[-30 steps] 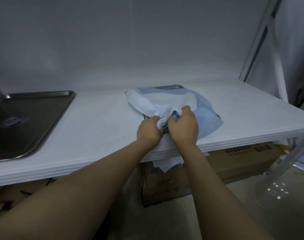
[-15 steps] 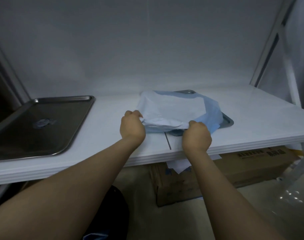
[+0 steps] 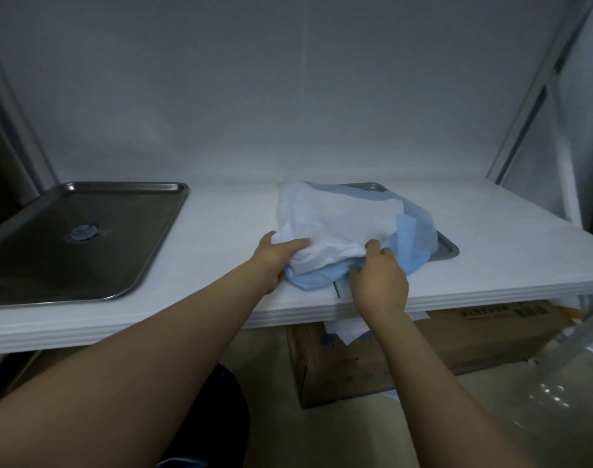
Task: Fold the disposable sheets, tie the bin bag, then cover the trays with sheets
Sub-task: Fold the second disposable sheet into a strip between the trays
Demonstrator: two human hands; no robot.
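Observation:
A crumpled blue and white disposable sheet [image 3: 345, 224] lies bunched over a metal tray [image 3: 446, 248] at the middle right of the white table. Only the tray's far rim and right corner show from under it. My left hand [image 3: 274, 261] grips the sheet's near left edge. My right hand [image 3: 381, 282] pinches its near edge a little to the right, close to the table's front. A second metal tray [image 3: 75, 241] sits uncovered at the left with a small round object in its middle.
The white table [image 3: 220, 258] runs along a plain wall. Under it stand a cardboard box [image 3: 457, 339] with loose white paper sticking out, and a dark object [image 3: 220, 417] near my left arm. A white metal frame [image 3: 538, 106] rises at the right.
My hands, held together on the bunched sheet a second ago, have spread apart along its near edge. The sheet's near edge now reaches closer to the table front.

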